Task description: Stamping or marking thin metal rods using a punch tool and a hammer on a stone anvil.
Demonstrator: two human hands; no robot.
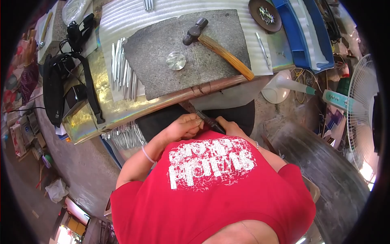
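Both my hands are low in front of the red shirt, just off the table's near edge. My right hand point(231, 127) is wrapped round a dark, narrow tool point(212, 123) with a greyish tip; its exact kind is hard to tell. At the tip, my left hand point(186, 127) is closed, fingers pinched together, and whatever is between them is too small or hidden. On the table beyond lies a dark stone slab point(156, 42). A ball-peen hammer point(221, 53) with a wooden handle rests across it, beside a round, shiny clear disc point(176, 60).
Thin silvery strips point(124, 73) lie left of the slab, and a pointed silvery rod point(263, 48) lies right. A brown dish point(265, 15) holds small metal pieces. There are a blue tray point(298, 51), a black strapped bag point(55, 87), a fan point(361, 110) and bundled strips point(124, 136) below the table.
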